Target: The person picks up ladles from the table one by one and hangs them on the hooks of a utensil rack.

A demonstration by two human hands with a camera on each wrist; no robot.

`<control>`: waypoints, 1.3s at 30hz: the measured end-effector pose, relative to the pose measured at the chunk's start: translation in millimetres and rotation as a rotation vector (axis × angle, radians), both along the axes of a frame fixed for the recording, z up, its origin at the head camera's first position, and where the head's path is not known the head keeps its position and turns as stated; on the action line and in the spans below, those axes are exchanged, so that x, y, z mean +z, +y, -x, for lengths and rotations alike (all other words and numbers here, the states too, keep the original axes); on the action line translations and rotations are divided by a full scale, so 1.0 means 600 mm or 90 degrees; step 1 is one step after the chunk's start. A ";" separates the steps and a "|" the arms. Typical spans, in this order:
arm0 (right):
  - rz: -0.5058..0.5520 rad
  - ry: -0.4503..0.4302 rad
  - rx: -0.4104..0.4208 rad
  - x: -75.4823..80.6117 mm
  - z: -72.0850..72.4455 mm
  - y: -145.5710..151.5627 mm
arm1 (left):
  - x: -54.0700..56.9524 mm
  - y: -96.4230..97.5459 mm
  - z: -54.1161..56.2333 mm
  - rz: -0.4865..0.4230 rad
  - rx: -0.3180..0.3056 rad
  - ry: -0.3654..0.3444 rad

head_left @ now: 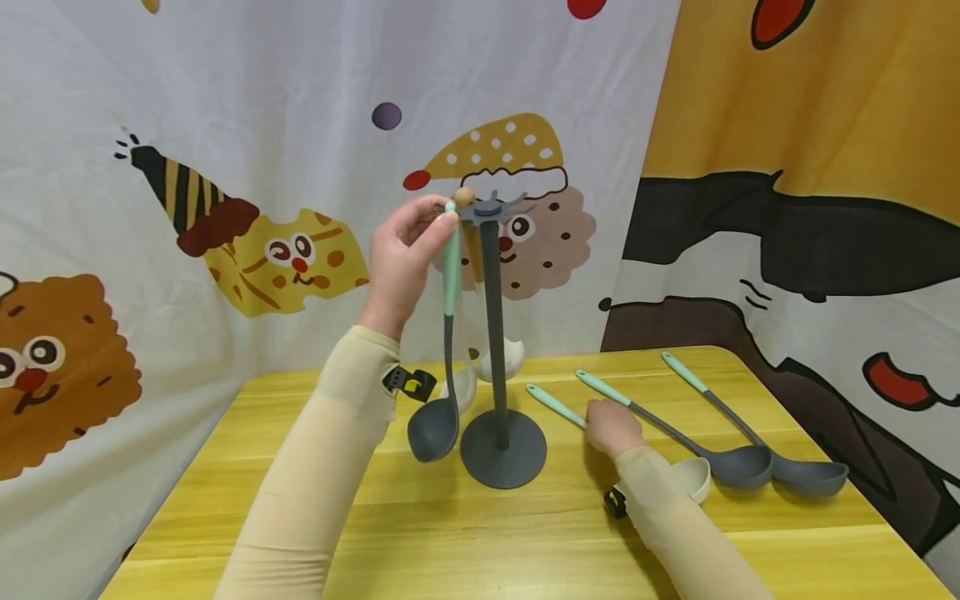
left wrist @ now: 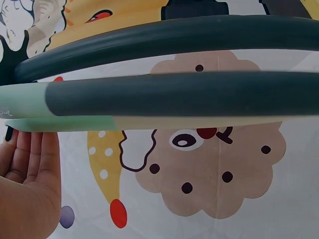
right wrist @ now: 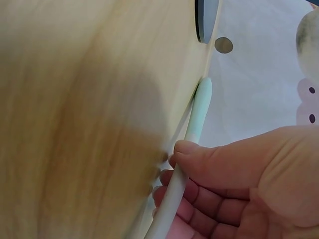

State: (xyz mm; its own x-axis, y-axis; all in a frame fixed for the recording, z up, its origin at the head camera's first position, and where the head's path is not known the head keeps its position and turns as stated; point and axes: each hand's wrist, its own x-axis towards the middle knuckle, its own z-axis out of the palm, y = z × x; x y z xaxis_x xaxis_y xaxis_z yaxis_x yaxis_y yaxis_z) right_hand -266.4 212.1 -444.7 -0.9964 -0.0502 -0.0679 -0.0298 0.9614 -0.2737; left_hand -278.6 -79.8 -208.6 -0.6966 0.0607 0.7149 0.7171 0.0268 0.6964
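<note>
My left hand pinches the mint handle top of a dark grey ladle beside the hooks of a grey utensil stand. The ladle hangs nearly upright, its bowl left of the round base. In the left wrist view, the left fingers lie behind the handles, near a second mint handle with a cream shaft. Low over the table, my right hand grips a cream ladle with a mint handle end. Its shaft runs between thumb and fingers in the right wrist view; the forearm partly hides it in the head view.
Two dark grey utensils with mint handles, a ladle and another deep-bowled one, lie on the wooden table at right. Cream-headed utensils hang behind the stand's post, one wooden handle among them. A printed curtain stands behind.
</note>
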 end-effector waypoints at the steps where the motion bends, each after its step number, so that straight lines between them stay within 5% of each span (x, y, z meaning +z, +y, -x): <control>1: 0.000 0.003 0.002 0.000 0.001 0.000 | 0.000 0.000 0.000 0.000 0.001 0.000; 11: 0.015 0.006 0.004 0.004 -0.006 0.000 | 0.000 0.001 0.002 -0.003 -0.004 -0.006; 21: 0.068 0.112 0.024 0.018 -0.009 0.001 | 0.002 -0.001 0.003 -0.007 0.000 0.004; 39: 0.102 0.152 0.018 0.037 -0.009 0.002 | 0.000 0.001 -0.003 0.000 0.007 -0.004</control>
